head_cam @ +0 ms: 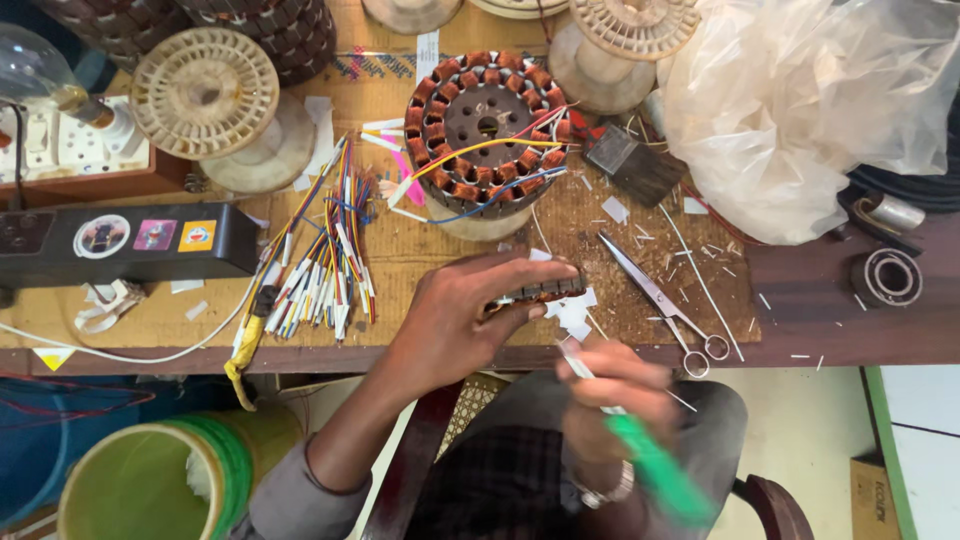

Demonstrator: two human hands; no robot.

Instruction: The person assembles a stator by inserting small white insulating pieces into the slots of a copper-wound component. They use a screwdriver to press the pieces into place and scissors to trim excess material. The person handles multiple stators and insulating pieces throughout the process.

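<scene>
Gripping a small wound stator at the bench edge, the left hand holds it lengthwise left-to-right. Just below-right, the blurred right hand pinches a green-handled tool, tip toward it.

Quick tally of your table: two wound stators, the big round one at the back and the smaller one under your left hand. One pair of scissors, one brush, one light bulb, one crumpled plastic bag. I count at least three empty wire spools, nearest one on the left. The loose sleeved wires are too tangled to count.
</scene>
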